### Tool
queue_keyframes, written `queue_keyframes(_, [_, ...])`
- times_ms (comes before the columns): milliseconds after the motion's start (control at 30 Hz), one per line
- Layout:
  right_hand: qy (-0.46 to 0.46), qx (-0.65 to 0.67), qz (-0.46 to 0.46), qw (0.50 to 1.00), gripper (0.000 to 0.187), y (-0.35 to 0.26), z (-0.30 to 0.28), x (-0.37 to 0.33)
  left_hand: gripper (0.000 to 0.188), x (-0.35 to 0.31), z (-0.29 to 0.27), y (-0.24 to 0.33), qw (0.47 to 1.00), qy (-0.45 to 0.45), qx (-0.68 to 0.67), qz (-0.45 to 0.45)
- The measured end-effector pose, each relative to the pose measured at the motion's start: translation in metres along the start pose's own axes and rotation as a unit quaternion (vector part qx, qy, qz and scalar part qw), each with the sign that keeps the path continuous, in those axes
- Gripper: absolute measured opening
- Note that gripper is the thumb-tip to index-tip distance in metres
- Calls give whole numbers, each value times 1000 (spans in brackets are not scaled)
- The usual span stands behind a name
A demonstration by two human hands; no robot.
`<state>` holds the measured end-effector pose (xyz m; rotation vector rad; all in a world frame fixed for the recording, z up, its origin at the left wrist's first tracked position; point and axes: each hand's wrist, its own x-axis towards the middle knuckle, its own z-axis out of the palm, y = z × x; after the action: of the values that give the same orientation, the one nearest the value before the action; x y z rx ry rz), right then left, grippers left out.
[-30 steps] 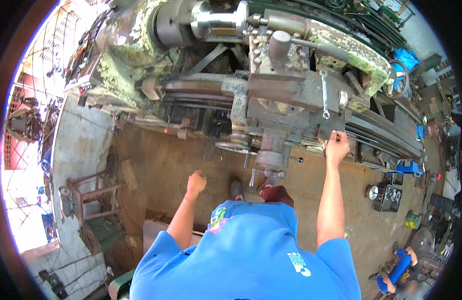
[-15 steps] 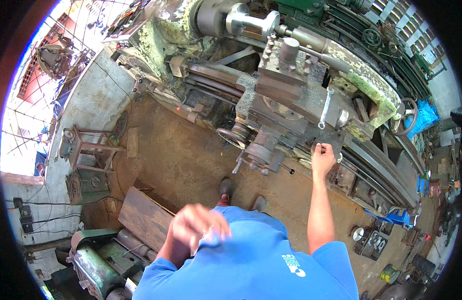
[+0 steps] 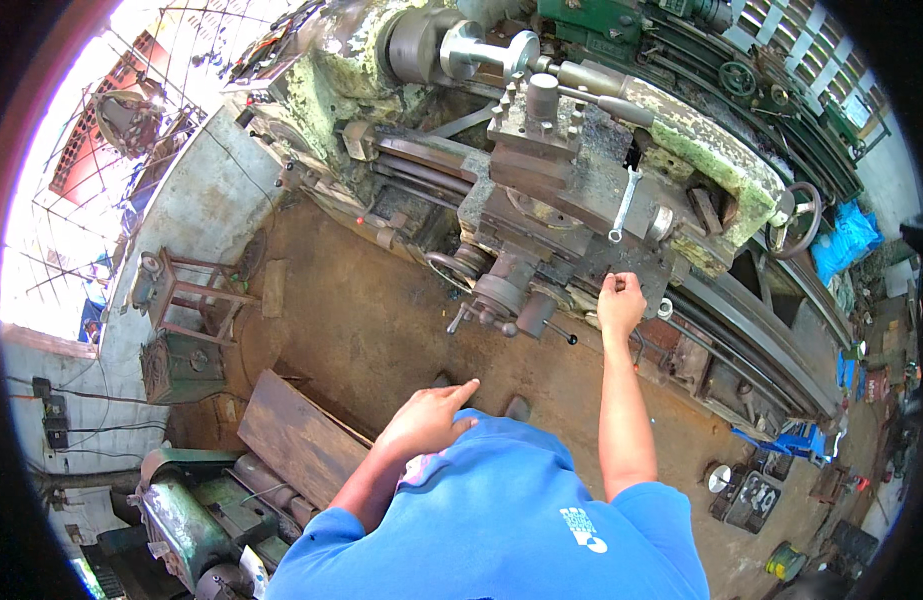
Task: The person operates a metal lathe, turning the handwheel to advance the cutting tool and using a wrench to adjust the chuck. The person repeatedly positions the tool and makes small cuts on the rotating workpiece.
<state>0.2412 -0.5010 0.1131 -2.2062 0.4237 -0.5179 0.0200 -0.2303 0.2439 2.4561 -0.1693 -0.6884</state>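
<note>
My right hand [image 3: 622, 305] reaches forward to the flat top of the lathe carriage [image 3: 636, 265], its fingers pinched together at the surface. Whatever lies between those fingertips is too small to make out. A combination wrench [image 3: 624, 205] rests on the carriage just beyond that hand. In front of my chest, my left hand [image 3: 428, 415] is held in the air with the index finger stretched out and nothing in it. Farther off stands the square tool post [image 3: 536, 130]. A shiny flanged metal workpiece [image 3: 491, 52] sits between the chuck [image 3: 418, 47] and the tailstock [image 3: 621, 85].
A handwheel [image 3: 451, 268] and black-knobbed lever [image 3: 561, 335] stick out from the lathe's near side. A wooden board [image 3: 306, 435] leans beside a green machine [image 3: 191, 520] at lower left. A stool [image 3: 196, 295] stands left; a tool tray [image 3: 751, 495] lies on the floor right.
My left hand, blurred before, has moved away from my chest and straightened its index finger. My right hand keeps its pinch at the carriage. The whole view has shifted slightly.
</note>
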Motion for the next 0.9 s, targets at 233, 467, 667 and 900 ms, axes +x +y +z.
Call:
queue_keyframes(233, [6,-8,-6,1000,15,6,4,1,62,38,-26,-63,989,48,72,-122])
queue_keyframes(467, [37,-11,23,999,16,7,8,2,65,117,-36,-141,977,60,44,-199])
queue_keyframes(667, [67,-46,45,996,16,10,13,6,70,161,-17,-189,983,45,6,-177])
queue_keyframes(900, [109,-86,33,990,16,-4,12,0,82,200,-15,-212,972,177,-88,-124])
